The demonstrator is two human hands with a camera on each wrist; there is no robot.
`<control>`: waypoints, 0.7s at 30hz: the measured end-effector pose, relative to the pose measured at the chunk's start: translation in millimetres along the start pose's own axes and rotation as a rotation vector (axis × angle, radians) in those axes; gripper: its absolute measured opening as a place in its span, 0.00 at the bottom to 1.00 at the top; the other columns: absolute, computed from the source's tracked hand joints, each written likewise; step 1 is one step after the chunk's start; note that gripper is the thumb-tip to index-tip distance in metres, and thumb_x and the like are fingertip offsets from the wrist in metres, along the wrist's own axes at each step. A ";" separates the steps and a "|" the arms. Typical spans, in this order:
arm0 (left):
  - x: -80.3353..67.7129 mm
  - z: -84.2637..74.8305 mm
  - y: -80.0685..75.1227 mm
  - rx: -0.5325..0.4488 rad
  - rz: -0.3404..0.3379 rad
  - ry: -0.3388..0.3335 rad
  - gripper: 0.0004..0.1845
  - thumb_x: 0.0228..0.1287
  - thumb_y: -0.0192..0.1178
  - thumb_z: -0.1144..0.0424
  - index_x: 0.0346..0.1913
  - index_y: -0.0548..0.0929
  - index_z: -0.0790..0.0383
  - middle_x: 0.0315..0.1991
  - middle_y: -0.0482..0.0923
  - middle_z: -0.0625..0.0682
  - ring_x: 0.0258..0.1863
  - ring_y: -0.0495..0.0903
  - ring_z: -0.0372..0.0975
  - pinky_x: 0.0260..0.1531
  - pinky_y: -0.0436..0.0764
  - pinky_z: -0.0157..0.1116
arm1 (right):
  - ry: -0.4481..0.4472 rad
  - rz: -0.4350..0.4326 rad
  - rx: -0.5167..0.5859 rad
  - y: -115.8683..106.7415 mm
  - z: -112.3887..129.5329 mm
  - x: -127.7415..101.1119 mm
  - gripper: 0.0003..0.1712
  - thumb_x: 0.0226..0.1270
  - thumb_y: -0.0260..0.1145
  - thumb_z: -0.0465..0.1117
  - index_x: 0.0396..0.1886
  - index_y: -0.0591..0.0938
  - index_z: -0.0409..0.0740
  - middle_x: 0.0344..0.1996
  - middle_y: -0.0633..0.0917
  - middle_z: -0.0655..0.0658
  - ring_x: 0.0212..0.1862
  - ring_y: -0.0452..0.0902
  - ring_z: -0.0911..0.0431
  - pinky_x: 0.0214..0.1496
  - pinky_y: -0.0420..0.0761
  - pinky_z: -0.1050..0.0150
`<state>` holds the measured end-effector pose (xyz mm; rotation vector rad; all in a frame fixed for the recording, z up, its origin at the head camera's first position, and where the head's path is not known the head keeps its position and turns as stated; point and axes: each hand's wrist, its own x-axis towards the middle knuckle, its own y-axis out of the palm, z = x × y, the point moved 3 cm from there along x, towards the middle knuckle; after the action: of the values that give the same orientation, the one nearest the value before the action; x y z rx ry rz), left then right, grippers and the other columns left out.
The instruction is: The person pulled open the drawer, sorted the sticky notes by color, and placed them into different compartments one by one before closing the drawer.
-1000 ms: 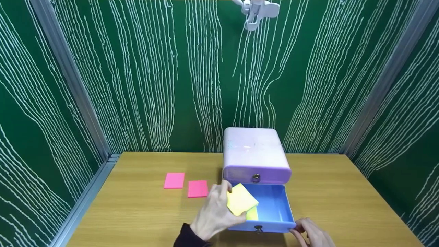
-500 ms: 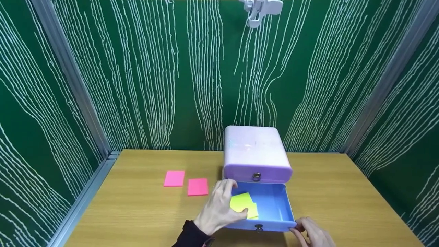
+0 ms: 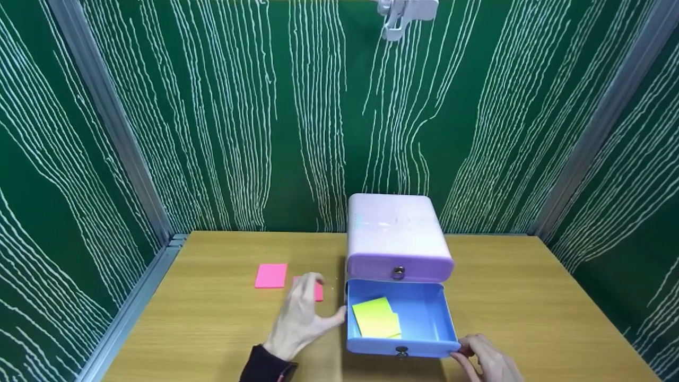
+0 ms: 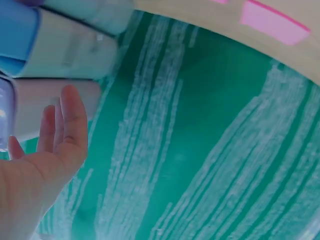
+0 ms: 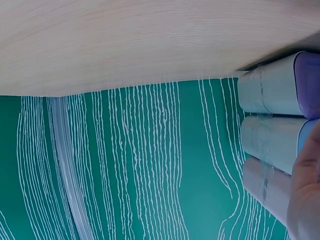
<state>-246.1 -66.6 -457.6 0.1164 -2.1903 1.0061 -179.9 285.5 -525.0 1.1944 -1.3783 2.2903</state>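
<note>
Green streaked walls close in a wooden table (image 3: 212,329) at the frame's lower half. Lower centre, the blue drawer (image 3: 424,318) stands pulled out of a lilac cabinet (image 3: 395,233) and holds yellow sticky notes (image 3: 375,317). Just left of it the left hand (image 3: 302,321) hovers with relaxed, spread fingers, holding nothing, partly covering one pink note (image 3: 318,291); another pink note (image 3: 270,275) lies farther left. The right hand (image 3: 485,361) grips the drawer's front right corner.

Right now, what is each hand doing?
Left hand: open, holding nothing, over the pink note.
Right hand: fingers on the blue drawer front corner; grip unclear.
</note>
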 end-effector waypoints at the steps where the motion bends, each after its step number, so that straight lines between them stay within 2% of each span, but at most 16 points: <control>1: -1.4 4.8 -1.7 0.010 -0.013 -0.006 0.28 0.48 0.74 0.49 0.48 0.75 0.59 0.42 0.80 0.50 0.43 0.79 0.39 0.44 0.84 0.36 | 0.008 0.001 -0.006 -0.7 -0.2 0.5 0.23 0.39 0.82 0.29 0.30 0.80 0.52 0.26 0.77 0.66 0.28 0.68 0.77 0.25 0.68 0.82; 5: -7.1 26.2 -6.5 0.049 -0.037 -0.027 0.24 0.51 0.72 0.52 0.46 0.75 0.59 0.40 0.81 0.51 0.43 0.79 0.41 0.44 0.84 0.38 | 0.014 -0.005 -0.022 -3.6 -1.2 3.1 0.23 0.39 0.82 0.30 0.29 0.80 0.53 0.25 0.76 0.66 0.27 0.66 0.77 0.24 0.65 0.82; 9: -13.6 55.6 -6.6 0.113 -0.024 -0.055 0.23 0.51 0.72 0.55 0.45 0.75 0.61 0.38 0.79 0.53 0.41 0.79 0.43 0.42 0.83 0.41 | 0.010 0.003 -0.023 -5.4 -0.7 5.6 0.22 0.39 0.83 0.30 0.29 0.80 0.53 0.25 0.75 0.66 0.26 0.66 0.76 0.24 0.65 0.82; 12: -20.7 81.6 -4.9 0.169 0.005 -0.114 0.25 0.50 0.72 0.54 0.47 0.75 0.63 0.40 0.78 0.55 0.42 0.79 0.45 0.45 0.82 0.44 | 0.032 0.023 -0.025 -5.6 -0.3 7.1 0.22 0.41 0.82 0.31 0.29 0.80 0.54 0.25 0.75 0.67 0.27 0.65 0.76 0.24 0.64 0.82; 15: -28.2 104.1 -3.7 0.208 0.046 -0.191 0.27 0.52 0.71 0.52 0.48 0.75 0.64 0.43 0.79 0.57 0.45 0.79 0.48 0.49 0.81 0.48 | 0.005 0.008 -0.029 -5.0 -2.0 9.0 0.22 0.40 0.83 0.31 0.29 0.79 0.53 0.25 0.74 0.67 0.28 0.65 0.76 0.24 0.65 0.82; 18: -36.1 118.5 -1.6 0.224 0.079 -0.238 0.27 0.53 0.70 0.51 0.49 0.75 0.65 0.44 0.79 0.59 0.47 0.79 0.50 0.49 0.80 0.50 | -0.054 -0.027 -0.039 -3.3 -5.0 11.9 0.23 0.36 0.83 0.30 0.29 0.79 0.52 0.25 0.74 0.65 0.29 0.65 0.75 0.23 0.66 0.81; 21: -42.6 125.6 1.2 0.241 0.092 -0.234 0.25 0.53 0.70 0.52 0.47 0.75 0.64 0.42 0.79 0.58 0.44 0.79 0.50 0.46 0.81 0.49 | -0.063 -0.042 -0.053 -1.7 -6.8 17.3 0.23 0.36 0.82 0.30 0.28 0.79 0.52 0.24 0.74 0.64 0.28 0.65 0.76 0.23 0.65 0.80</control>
<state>-286.4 -161.3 -541.2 0.2571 -2.2905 1.3667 -193.8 288.3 -512.8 1.2767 -1.4127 2.1917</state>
